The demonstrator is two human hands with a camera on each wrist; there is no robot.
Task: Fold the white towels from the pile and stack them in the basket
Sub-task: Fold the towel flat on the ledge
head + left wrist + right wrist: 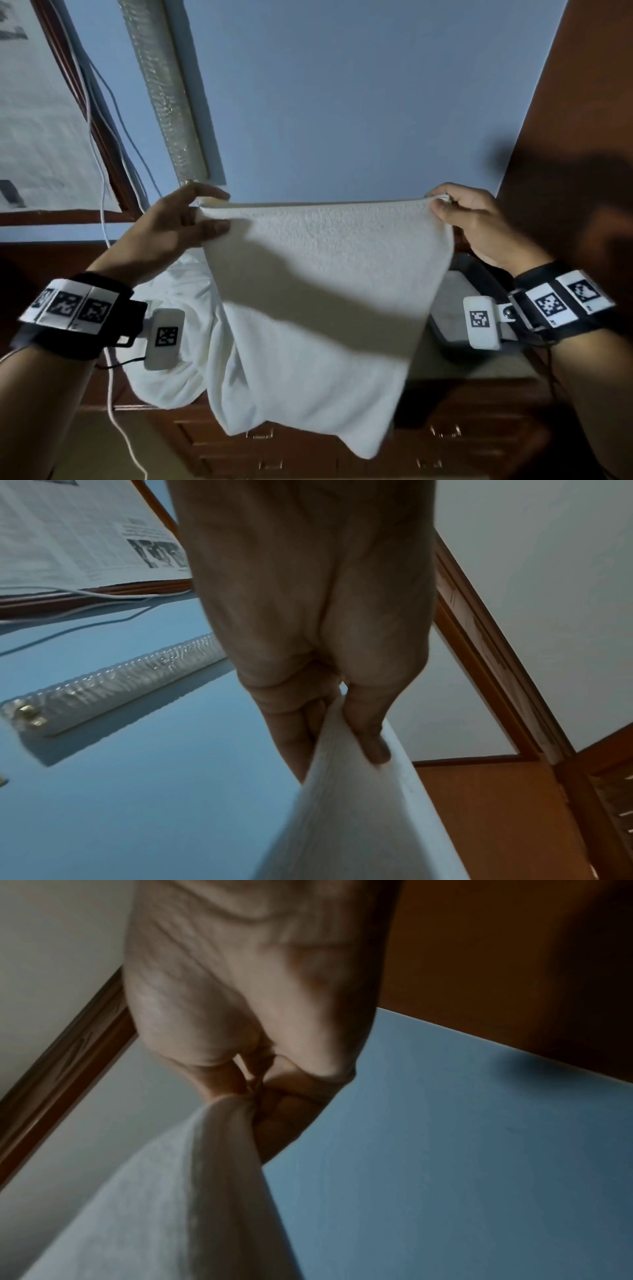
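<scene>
A white towel [318, 291] hangs doubled in the air, stretched flat between both hands in front of the blue wall. My left hand [202, 216] pinches its top left corner between thumb and fingers; the left wrist view shows the thumb [368, 737] pressed on the towel [359, 818]. My right hand [442, 205] pinches the top right corner; in the right wrist view the bunched towel [192, 1177] runs into the curled fingers [281, 1118]. Behind the towel, at lower left, lies the pile of white towels [174, 342]. The dark basket [476, 274] peeks out at the right, mostly hidden.
A brown wooden chest of drawers [445, 438] carries the pile and basket. A white cable [102, 212] hangs down the wall at left, beside a framed newspaper [37, 130]. A tube lamp [161, 85] is fixed to the wall. A brown cupboard side [575, 120] rises at right.
</scene>
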